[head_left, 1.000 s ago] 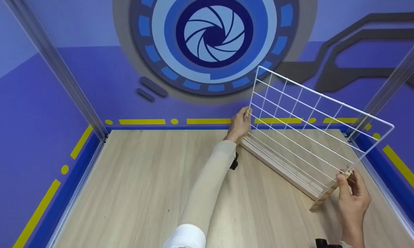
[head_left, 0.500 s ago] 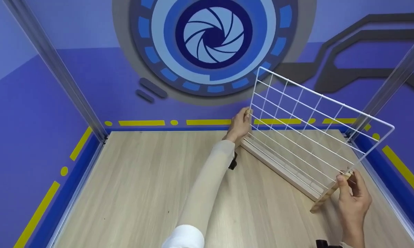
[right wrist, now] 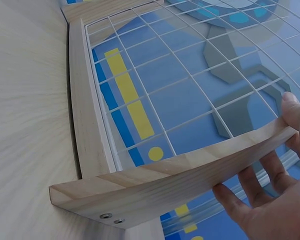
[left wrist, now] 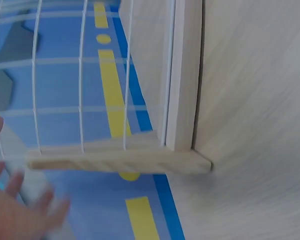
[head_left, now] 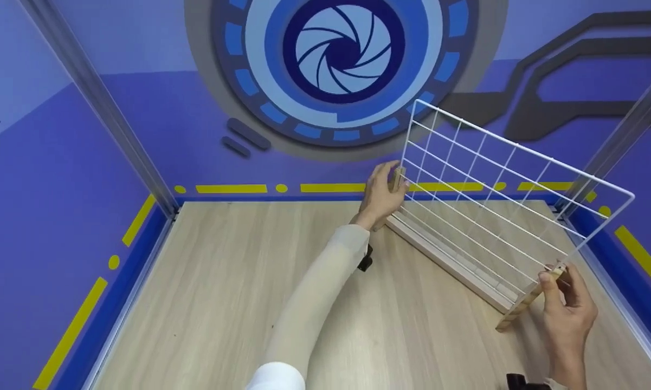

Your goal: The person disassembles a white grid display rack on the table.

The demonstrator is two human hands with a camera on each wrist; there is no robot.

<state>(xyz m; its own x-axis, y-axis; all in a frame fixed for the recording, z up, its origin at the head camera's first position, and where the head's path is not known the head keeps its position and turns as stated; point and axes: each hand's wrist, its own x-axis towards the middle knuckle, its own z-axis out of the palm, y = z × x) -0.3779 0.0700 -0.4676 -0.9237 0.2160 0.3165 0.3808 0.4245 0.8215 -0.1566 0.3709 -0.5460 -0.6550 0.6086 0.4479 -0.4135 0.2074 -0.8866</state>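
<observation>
A wooden rack [head_left: 451, 265] stands at an angle on the right half of the table, with a white wire grid [head_left: 520, 144] upright in it. My left hand [head_left: 384, 194] is at the far end, thumb and fingers around the top of that end's wooden upright [left wrist: 120, 161]; the left wrist view shows this hand [left wrist: 17, 210] blurred. My right hand [head_left: 569, 306] pinches the near end upright [right wrist: 180, 175], thumb on top and fingers [right wrist: 270, 200] behind it. The base rail [right wrist: 82, 100] lies on the tabletop.
The light wood table [head_left: 222, 298] is boxed in by blue walls with yellow markings. Metal posts rise at the back left corner [head_left: 103, 108] and back right corner [head_left: 618, 130]. A black strap [head_left: 365, 259] sits on my left wrist.
My left hand has shifted up on the far end of the rack and spread its fingers a little. The right hand keeps its hold. The view has moved slightly.
</observation>
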